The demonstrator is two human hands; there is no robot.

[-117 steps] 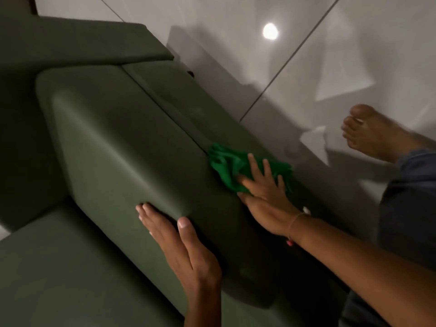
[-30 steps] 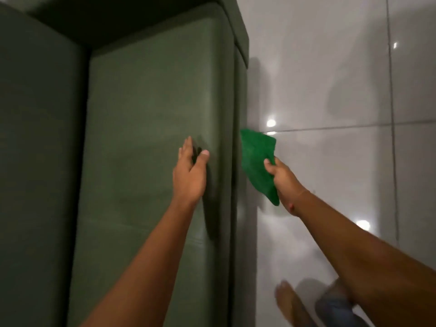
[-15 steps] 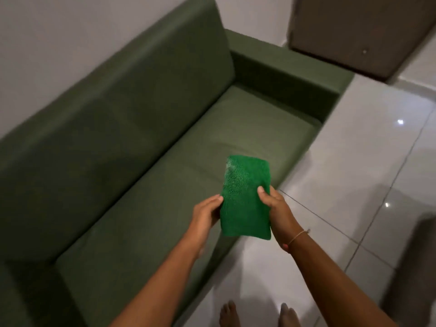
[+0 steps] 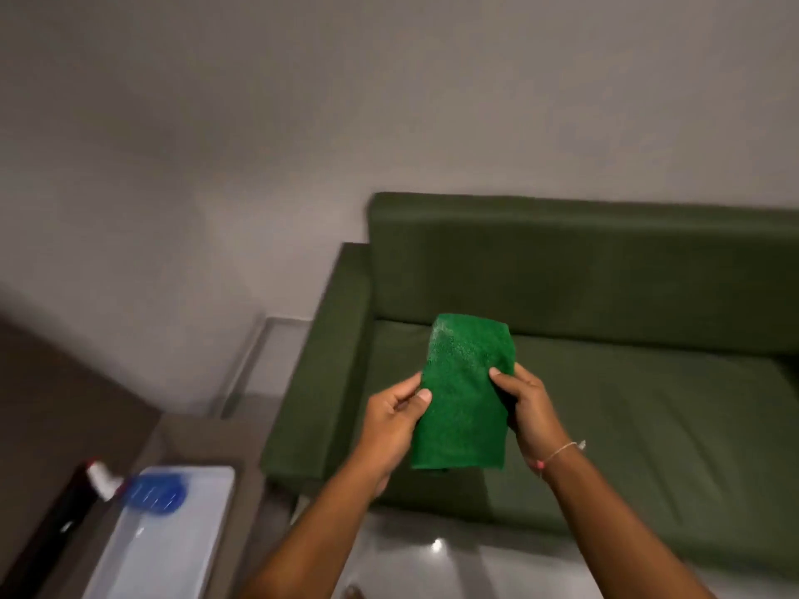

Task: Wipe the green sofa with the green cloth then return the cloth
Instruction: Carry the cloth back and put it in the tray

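The bright green cloth (image 4: 465, 395) is folded into an upright rectangle and held in the air in front of me. My left hand (image 4: 395, 415) pinches its left edge and my right hand (image 4: 525, 415) grips its right edge. The dark green sofa (image 4: 627, 408) lies behind and below the cloth, with its backrest against the wall and its left armrest (image 4: 320, 373) near the middle of the view.
A low brown table (image 4: 207, 447) stands at the lower left. On it sits a white tray (image 4: 173, 538) holding a blue brush-like item (image 4: 158, 495) and a dark bottle (image 4: 82, 490). Glossy floor tiles (image 4: 436, 555) show below my arms.
The view has swung left, bringing the sofa's left armrest and the table into sight. Both hands still hold the folded cloth, which earlier only my right hand held beside the sofa.
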